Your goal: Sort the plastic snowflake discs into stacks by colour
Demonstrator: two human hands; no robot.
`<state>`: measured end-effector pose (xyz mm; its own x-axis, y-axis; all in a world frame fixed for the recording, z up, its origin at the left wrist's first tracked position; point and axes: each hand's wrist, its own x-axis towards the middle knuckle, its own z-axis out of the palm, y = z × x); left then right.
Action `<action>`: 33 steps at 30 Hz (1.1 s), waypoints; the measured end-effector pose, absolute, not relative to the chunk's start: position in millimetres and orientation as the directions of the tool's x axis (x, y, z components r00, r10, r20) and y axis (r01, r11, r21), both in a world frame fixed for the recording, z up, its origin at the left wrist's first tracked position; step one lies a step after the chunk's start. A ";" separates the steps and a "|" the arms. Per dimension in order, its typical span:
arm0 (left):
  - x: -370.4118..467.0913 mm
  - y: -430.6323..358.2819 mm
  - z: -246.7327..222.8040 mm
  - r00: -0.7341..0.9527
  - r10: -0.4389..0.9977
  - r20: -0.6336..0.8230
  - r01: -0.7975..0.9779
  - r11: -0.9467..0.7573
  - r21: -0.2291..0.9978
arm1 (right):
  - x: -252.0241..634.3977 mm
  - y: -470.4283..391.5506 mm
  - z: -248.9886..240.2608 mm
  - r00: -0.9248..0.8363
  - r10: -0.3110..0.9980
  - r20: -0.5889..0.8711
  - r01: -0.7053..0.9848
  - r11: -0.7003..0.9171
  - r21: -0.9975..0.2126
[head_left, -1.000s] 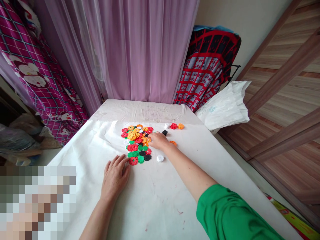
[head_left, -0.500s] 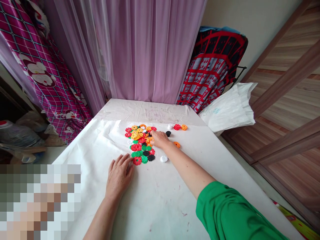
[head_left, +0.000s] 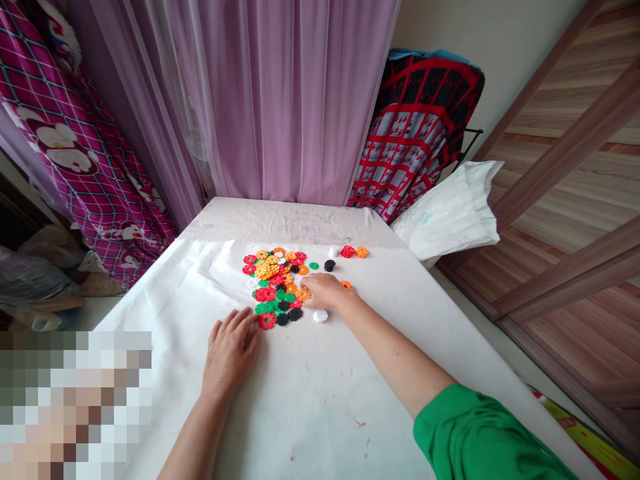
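Note:
Flower-shaped discs in red, yellow, orange, green, black and white lie in a loose pile [head_left: 267,269] on the white-covered table [head_left: 300,413]. My right hand [head_left: 323,291] reaches to the pile's right side, fingertips at an orange disc [head_left: 303,294]; whether it grips anything is hidden. My left hand [head_left: 231,348] rests flat with fingers apart, its fingertips close to a red disc [head_left: 267,321] at the pile's near edge. Right of the pile sit a white disc stack [head_left: 321,316], a black one [head_left: 329,265], a green disc [head_left: 313,266], and white [head_left: 333,251], red [head_left: 347,251] and orange [head_left: 361,252] ones.
A white bag [head_left: 450,210] stands at the table's far right corner. Purple curtains [head_left: 300,100] hang behind the table, with a red-and-black patterned cloth [head_left: 405,133] to their right. Wooden doors [head_left: 575,200] are at the right.
My right hand has drawn back slightly toward me along the pile's right side, uncovering a green disc. A black disc now lies where a green one was at the near edge. The view has shifted slightly.

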<state>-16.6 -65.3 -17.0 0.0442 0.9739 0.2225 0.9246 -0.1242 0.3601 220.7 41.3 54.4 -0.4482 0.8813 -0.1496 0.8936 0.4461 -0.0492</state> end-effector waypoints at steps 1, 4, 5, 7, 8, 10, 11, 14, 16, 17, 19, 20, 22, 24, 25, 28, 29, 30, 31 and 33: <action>-16.5 -65.4 -16.8 0.044 0.975 0.220 0.925 -0.123 0.359 | 216.7 40.1 56.5 -0.449 0.879 -0.162 0.892 0.450 -0.029; -16.0 -65.8 -16.0 0.048 0.975 0.215 0.927 -0.124 0.355 | 205.8 41.5 61.7 -0.446 0.865 -0.230 0.886 0.463 0.024; -15.9 -65.9 -15.9 0.049 0.975 0.218 0.927 -0.126 0.354 | 204.6 43.2 63.2 -0.447 0.859 -0.249 0.883 0.468 0.031; -16.1 -66.2 -16.2 0.051 0.972 0.228 0.927 -0.131 0.353 | 209.3 47.4 66.0 -0.442 0.862 -0.249 0.888 0.459 0.011; -16.3 -66.1 -16.6 0.051 0.971 0.234 0.926 -0.133 0.353 | 216.0 49.5 67.5 -0.433 0.872 -0.227 0.897 0.442 -0.015; -16.9 -65.9 -17.5 0.049 0.970 0.239 0.925 -0.134 0.356 | 237.9 53.2 70.7 -0.387 0.909 -0.155 0.922 0.378 -0.085; -17.1 -65.7 -17.9 0.047 0.970 0.237 0.924 -0.133 0.358 | 252.0 54.6 72.1 -0.348 0.930 -0.116 0.935 0.334 -0.119; -17.2 -65.1 -18.3 0.044 0.973 0.227 0.923 -0.126 0.364 | 295.8 56.4 73.7 -0.204 0.974 -0.100 0.971 0.188 -0.147; -17.0 -65.0 -17.9 0.045 0.973 0.227 0.923 -0.127 0.364 | 317.0 55.3 71.8 -0.146 0.983 -0.115 0.984 0.132 -0.123; -16.9 -65.0 -17.6 0.048 0.973 0.228 0.923 -0.130 0.363 | 323.6 54.2 70.2 -0.135 0.983 -0.125 0.986 0.121 -0.113; -17.1 -65.1 -17.2 0.054 0.973 0.223 0.923 -0.134 0.361 | 329.2 51.3 66.9 -0.136 0.980 -0.144 0.987 0.122 -0.102; -17.2 -65.1 -17.0 0.057 0.974 0.219 0.923 -0.135 0.360 | 329.0 49.7 65.6 -0.141 0.978 -0.151 0.987 0.127 -0.099; -17.7 -65.2 -16.9 0.058 0.975 0.216 0.924 -0.134 0.359 | 325.4 46.7 63.9 -0.151 0.975 -0.162 0.986 0.137 -0.095; -18.2 -65.0 -17.3 0.056 0.973 0.223 0.924 -0.135 0.358 | 321.3 44.6 63.1 -0.149 0.974 -0.171 0.987 0.136 -0.086; -18.4 -64.8 -17.7 0.054 0.972 0.227 0.924 -0.135 0.358 | 320.0 44.1 62.9 -0.145 0.974 -0.176 0.988 0.132 -0.083; -18.7 -64.2 -18.7 0.048 0.970 0.239 0.923 -0.134 0.360 | 320.6 44.1 62.3 -0.137 0.973 -0.185 0.988 0.122 -0.093; -18.7 -64.2 -18.9 0.047 0.969 0.242 0.923 -0.134 0.360 | 321.7 44.5 62.4 -0.137 0.974 -0.182 0.987 0.119 -0.106; -18.7 -64.3 -18.9 0.048 0.969 0.243 0.923 -0.136 0.359 | 322.6 45.0 62.8 -0.136 0.975 -0.177 0.986 0.116 -0.121; -18.6 -64.4 -18.8 0.049 0.969 0.242 0.924 -0.136 0.359 | 322.9 45.6 63.6 -0.136 0.976 -0.170 0.984 0.114 -0.134; -18.2 -64.8 -18.1 0.052 0.970 0.236 0.924 -0.136 0.357 | 318.9 46.8 65.9 -0.144 0.979 -0.145 0.981 0.122 -0.147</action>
<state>-18.2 -64.8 -18.1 0.0516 0.9704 0.2357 0.9241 -0.1359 0.3573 318.9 46.8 65.9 -0.1438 0.9790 -0.1447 0.9815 0.1223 -0.1475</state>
